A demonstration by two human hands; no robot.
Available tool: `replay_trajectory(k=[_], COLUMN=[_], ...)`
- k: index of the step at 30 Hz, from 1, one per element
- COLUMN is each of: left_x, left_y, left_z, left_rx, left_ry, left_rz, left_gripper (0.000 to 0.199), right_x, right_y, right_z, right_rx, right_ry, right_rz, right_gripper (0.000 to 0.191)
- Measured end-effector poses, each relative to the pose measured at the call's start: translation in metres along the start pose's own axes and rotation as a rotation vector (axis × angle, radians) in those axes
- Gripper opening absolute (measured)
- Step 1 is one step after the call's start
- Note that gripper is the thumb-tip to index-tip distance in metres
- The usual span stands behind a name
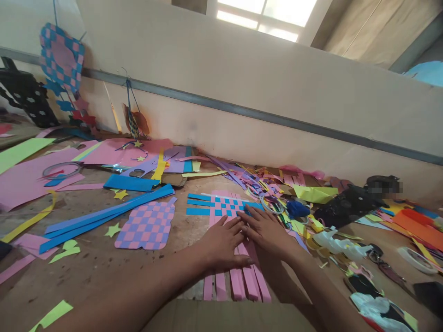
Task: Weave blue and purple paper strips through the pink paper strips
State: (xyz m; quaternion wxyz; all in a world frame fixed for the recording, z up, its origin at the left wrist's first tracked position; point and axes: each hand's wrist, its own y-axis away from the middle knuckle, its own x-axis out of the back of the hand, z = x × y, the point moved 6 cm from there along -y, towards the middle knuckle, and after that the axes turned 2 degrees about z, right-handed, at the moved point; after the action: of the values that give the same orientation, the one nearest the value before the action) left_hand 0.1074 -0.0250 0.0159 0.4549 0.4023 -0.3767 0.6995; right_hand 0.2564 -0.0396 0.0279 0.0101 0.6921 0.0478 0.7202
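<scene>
Pink strips (242, 283) run toward me and are interlaced with blue strips (199, 211) in a checkered patch at the middle of the table. My left hand (221, 242) lies spread across the pink strips just below the patch. Beside it, my right hand (265, 228) rests with fingers spread at the patch's lower right edge, its fingertips on the weave. The two hands nearly meet. To the left lies a finished-looking pink and purple checkered piece (145, 225), next to long blue and purple strips (110, 216).
Paper scraps and strips (256, 182) pile up behind the hands. On the right are a dark blue ball of yarn (297, 209), a black patterned object (342, 205), a tape roll (417, 259) and orange paper (415, 228). Pink sheets (38, 177) lie left; a woven ornament (62, 57) hangs above.
</scene>
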Motion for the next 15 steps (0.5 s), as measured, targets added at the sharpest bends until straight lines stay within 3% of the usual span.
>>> replay_trajectory(k=[12,15], left_x=[0.0,0.002], left_y=[-0.001,-0.002], left_z=[0.001,-0.001], left_rx=[-0.021,-0.002], left_ry=[0.041,0.022], left_rz=[-0.003,-0.009], left_gripper=[0.081,0.081], right_x=[-0.01,-0.014], right_y=[-0.005,0.001], right_z=[0.0,0.005], right_rx=[-0.01,0.071], right_ry=[0.026,0.028], right_rz=[0.089,0.088], right_gripper=[0.06,0.059])
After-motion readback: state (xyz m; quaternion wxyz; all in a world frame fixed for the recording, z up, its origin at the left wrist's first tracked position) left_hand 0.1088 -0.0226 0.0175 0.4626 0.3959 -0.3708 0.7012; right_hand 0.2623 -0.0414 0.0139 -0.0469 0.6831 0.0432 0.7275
